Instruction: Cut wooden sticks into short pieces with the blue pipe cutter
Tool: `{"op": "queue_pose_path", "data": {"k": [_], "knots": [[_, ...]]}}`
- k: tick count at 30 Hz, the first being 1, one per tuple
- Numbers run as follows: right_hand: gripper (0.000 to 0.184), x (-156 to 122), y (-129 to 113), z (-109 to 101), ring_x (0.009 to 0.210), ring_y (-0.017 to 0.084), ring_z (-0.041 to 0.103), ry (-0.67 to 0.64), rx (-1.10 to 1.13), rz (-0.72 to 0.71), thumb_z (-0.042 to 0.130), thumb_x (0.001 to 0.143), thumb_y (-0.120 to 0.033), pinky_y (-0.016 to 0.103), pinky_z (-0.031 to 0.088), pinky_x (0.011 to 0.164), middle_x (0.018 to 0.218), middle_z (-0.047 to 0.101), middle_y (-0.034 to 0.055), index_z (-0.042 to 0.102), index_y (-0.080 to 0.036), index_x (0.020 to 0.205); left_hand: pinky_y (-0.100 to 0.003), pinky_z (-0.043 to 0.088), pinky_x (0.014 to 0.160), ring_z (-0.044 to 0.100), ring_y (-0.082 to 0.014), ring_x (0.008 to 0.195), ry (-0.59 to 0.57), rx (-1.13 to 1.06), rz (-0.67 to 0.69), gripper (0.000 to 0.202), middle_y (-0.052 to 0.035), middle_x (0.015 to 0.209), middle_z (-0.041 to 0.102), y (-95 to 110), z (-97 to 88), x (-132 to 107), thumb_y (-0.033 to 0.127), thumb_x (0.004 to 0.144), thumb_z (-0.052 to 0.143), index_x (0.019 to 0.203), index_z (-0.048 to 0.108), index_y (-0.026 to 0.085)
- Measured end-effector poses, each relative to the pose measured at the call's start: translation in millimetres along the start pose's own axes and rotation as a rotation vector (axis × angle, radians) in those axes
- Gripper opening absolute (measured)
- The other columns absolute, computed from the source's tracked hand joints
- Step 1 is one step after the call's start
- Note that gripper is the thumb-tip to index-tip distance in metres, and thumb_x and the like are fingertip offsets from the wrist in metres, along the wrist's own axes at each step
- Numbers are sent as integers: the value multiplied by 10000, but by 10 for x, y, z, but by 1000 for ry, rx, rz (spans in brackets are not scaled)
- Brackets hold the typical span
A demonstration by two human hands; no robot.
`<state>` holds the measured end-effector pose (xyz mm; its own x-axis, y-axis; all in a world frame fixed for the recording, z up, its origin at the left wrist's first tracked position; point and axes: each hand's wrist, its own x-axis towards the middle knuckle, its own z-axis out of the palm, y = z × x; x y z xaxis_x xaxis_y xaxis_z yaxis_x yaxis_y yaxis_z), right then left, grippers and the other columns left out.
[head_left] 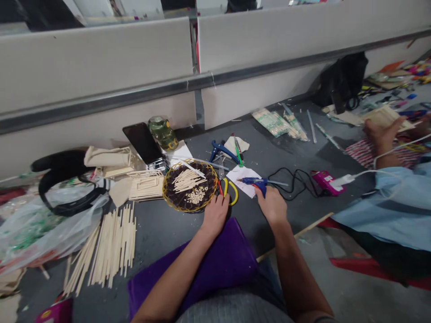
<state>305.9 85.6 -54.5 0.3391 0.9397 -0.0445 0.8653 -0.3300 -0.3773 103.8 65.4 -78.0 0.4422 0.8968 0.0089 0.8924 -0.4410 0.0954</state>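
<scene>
Two bare hands low over a grey concrete floor (161,233). Rests the left hand (215,214) at the near rim of a round yellow wire basket (164,190) filled with pale wooden sticks, fingers bent beside yellow-handled scissors (233,192); cannot tell whether clenched on anything. Grips with the right hand (272,205) the handle of a blue plastic glue gun (256,181), just right of the basket, nozzle aimed left over a white paper scrap (247,175). Likely trouble: tip close to the left fingers, so a burn if hot and swung carelessly; glue dripping past the small paper onto the floor; thin black cord (296,181) lying in loops toward a pink power strip (323,181), apt to snag and jerk the gun. Beyond, long grey-white partition panels (101,63) with a metal rail; nearer, a purple cloth (222,264) across the lap, a loose fan of long pale sticks (111,246) at left, a co-worker's hand (380,134) far right amid craft clutter.
</scene>
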Motion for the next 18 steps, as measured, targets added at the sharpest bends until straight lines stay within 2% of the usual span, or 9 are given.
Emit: {"op": "queue_pose_path", "data": {"k": [3,6,9,11,13,18], "knots": [[290,-16,-50,-103,927,323,601,44,-185,-77,517,915,-369,370,447,735,959,645,210,657,-118,956,-357,516,862,538,-230,995,14,-31,-11,443,-125,1066,570,5,1,1,35,898,414,1326,479,130],[258,63,-149,-241,865,281,588,84,-329,-234,511,928,-339,338,417,723,925,656,160,665,-138,974,-358,513,872,536,-227,994,26,-62,-18,447,-126,1083,562,8,-9,3,38,899,413,1331,473,135],[218,288,-346,-370,863,250,569,70,-318,-428,495,937,-264,317,389,732,917,655,122,683,-159,974,-360,516,864,540,-228,979,20,-74,-19,452,-127,1075,564,7,-21,2,38,899,408,1338,470,129],[232,517,-541,-402,894,253,549,25,-338,-614,483,944,-253,321,370,744,926,654,117,699,-173,971,-364,517,857,542,-230,978,18,-73,-24,455,-124,1070,563,8,-22,-3,35,893,413,1332,476,141],[284,777,-762,-365,933,266,528,-66,-420,-862,442,958,-231,335,357,754,1001,651,145,708,-150,1014,-361,519,846,543,-227,978,12,-69,-33,448,-117,1069,560,11,-16,-11,34,891,420,1316,488,158],[247,1319,-1214,-64,918,240,529,-220,-497,-1111,508,900,-163,312,346,736,937,675,140,750,-148,850,-341,522,819,545,-221,978,31,-50,-59,417,-110,1060,554,12,17,-41,43,900,432,1295,497,158]]}}
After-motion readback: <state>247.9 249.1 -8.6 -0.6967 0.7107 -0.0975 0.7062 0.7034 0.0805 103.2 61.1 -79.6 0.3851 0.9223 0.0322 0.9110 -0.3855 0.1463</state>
